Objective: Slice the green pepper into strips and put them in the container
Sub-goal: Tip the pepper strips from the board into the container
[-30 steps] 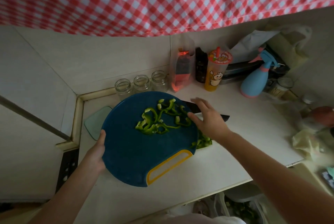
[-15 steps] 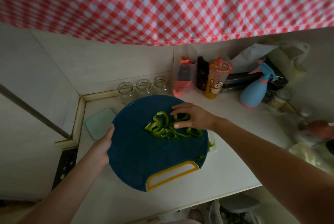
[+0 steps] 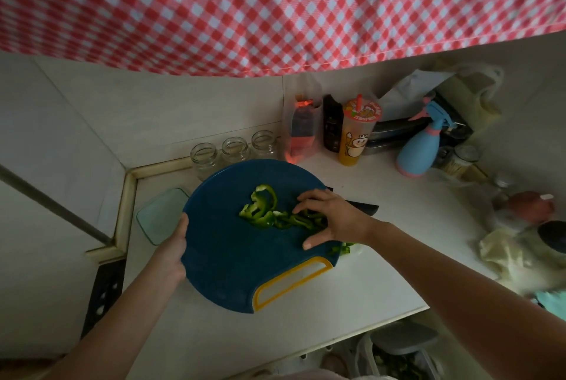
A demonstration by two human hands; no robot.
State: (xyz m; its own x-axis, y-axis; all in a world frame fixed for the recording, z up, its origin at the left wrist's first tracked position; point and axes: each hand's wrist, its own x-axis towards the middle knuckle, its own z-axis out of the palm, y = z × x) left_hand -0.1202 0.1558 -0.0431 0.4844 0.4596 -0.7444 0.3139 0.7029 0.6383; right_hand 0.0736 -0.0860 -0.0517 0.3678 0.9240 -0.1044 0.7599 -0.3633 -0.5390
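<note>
The left grip (image 3: 173,252) is clamped on the cutting board (image 3: 232,257) at its left rim, probably to tilt it. The right grip (image 3: 333,220), fingers apart, rests on the pepper strips (image 3: 260,211) mid-board, apparently to sweep them into the container (image 3: 359,250) under its right edge.

1. White counter (image 3: 398,226), runs L to R.
2. At back wall: 3 glass jars (image 3: 234,149), dark bottle (image 3: 333,128), orange cup (image 3: 356,137), blue spray bottle (image 3: 419,152).
3. Far L: pale green lid (image 3: 159,217), flat.
4. Mid: black knife (image 3: 364,208).

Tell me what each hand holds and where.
The left hand grips the blue cutting board by its left rim. The right hand holds nothing; it rests spread on the green pepper strips.
</note>
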